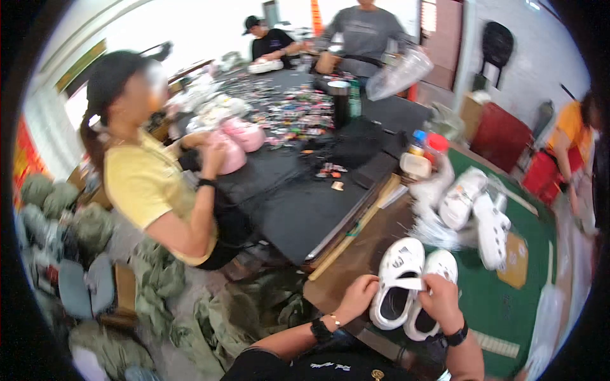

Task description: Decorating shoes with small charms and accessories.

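A pair of white clogs sits in front of me, toes pointing away: a left clog [398,259] with small dark decorations on its toe and a right clog [443,261] partly hidden behind my hand. Across the left clog's opening runs its white heel strap [406,284]. My left hand [357,300] is closed at the left clog's outer side, its fingertips against the edge by the strap's end. My right hand [443,303] pinches the strap's other end and covers part of the right clog.
Two more white clogs [462,198] lie beyond, beside clear plastic wrap [433,232] and a red-lidded jar [436,146]. A co-worker in yellow [149,184] handles pink clogs [229,149] at the black table [273,216]. Green sacks [248,317] cover the floor at left.
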Available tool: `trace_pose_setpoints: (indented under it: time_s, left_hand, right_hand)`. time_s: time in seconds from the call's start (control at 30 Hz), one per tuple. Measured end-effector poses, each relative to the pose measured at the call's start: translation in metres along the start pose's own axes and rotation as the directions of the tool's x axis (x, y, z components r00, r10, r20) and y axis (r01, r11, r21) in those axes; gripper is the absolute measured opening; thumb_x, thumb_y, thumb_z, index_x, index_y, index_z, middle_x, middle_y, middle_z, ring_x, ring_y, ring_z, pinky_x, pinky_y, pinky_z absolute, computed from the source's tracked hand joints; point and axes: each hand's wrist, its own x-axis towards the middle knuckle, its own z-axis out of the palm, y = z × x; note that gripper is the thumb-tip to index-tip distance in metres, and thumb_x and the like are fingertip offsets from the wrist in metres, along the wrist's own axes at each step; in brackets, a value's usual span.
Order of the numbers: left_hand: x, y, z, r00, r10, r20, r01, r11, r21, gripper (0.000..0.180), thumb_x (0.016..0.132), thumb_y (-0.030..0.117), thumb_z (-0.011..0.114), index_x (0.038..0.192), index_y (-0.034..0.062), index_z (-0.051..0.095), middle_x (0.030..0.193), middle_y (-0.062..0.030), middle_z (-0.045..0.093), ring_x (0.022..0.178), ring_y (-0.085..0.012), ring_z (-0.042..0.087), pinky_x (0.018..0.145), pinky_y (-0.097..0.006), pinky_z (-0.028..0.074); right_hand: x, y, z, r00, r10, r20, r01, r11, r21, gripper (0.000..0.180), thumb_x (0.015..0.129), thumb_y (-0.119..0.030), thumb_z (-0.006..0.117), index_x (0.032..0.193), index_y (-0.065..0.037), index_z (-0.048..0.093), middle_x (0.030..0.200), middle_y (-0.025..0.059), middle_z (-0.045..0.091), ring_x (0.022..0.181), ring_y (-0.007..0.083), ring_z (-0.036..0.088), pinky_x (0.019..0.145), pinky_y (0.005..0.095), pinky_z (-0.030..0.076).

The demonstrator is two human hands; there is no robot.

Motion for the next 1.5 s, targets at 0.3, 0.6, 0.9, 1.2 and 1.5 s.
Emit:
trace_pose_setpoints:
  time_s: [0.3, 0.6, 0.9, 1.2, 1.5]
  left_hand:
    - [-0.006, -0.015, -0.021, 0.993, -0.111, -0.033, 0.106, 0.986, -0.132, 0.019, 0.096, 0.012, 0.054, 0.108, -0.0011, 0.061, 0.096, -0.0054, 0.062, 0.082, -0.012, 0.061, 0.074, -0.028, 0.05]
    - [-0.004, -0.018, 0.0, 0.999, 0.033, 0.026, -0.033, 0.999, -0.01, 0.019, 0.094, 0.012, 0.057, 0.106, -0.0021, 0.061, 0.09, -0.0065, 0.06, 0.078, -0.0149, 0.057, 0.071, -0.03, 0.048]
    - [-0.01, -0.01, -0.008, 0.997, 0.071, 0.028, -0.074, 0.99, 0.12, 0.02, 0.095, 0.015, 0.058, 0.106, -0.0021, 0.061, 0.091, -0.0071, 0.061, 0.08, -0.0145, 0.057, 0.072, -0.031, 0.048]
    - [-0.012, -0.006, -0.002, 0.999, 0.029, 0.039, -0.036, 0.981, 0.191, 0.021, 0.092, 0.015, 0.059, 0.104, -0.0027, 0.063, 0.097, -0.0133, 0.065, 0.088, -0.0236, 0.063, 0.078, -0.036, 0.05]
    - [-0.009, -0.001, -0.004, 0.997, 0.058, 0.042, -0.063, 0.99, 0.123, 0.019, 0.09, 0.012, 0.062, 0.103, -0.0015, 0.063, 0.093, -0.0124, 0.063, 0.084, -0.0236, 0.063, 0.075, -0.034, 0.05]
  right_hand:
    - [-0.035, 0.017, -0.139, 0.872, 0.39, -0.295, -0.355, 0.92, 0.165, 0.014, 0.072, 0.001, 0.064, 0.087, 0.001, 0.065, 0.072, 0.0115, 0.062, 0.062, 0.016, 0.06, 0.057, 0.0284, 0.047]
    - [-0.127, 0.147, -0.224, 0.583, 0.466, -0.666, -0.779, 0.552, -0.297, 0.017, 0.076, -0.008, 0.064, 0.09, 0.002, 0.063, 0.076, 0.0146, 0.065, 0.07, 0.0316, 0.063, 0.066, 0.0353, 0.051]
    - [0.009, 0.211, -0.138, 0.85, 0.301, -0.432, -0.44, 0.857, -0.268, 0.055, 0.081, -0.021, 0.066, 0.13, -0.001, 0.051, 0.124, 0.0218, 0.057, 0.119, 0.0383, 0.051, 0.103, 0.0438, 0.039]
    - [0.1, 0.255, -0.092, 0.919, 0.344, -0.191, -0.39, 0.861, -0.327, 0.065, 0.079, -0.032, 0.068, 0.137, -0.012, 0.046, 0.126, 0.0214, 0.058, 0.121, 0.0384, 0.05, 0.101, 0.0428, 0.04]
    - [0.179, 0.21, -0.117, 0.878, 0.355, -0.321, -0.471, 0.757, -0.452, 0.049, 0.082, -0.011, 0.057, 0.13, -0.012, 0.047, 0.089, 0.0228, 0.067, 0.087, 0.0403, 0.066, 0.074, 0.0514, 0.051]
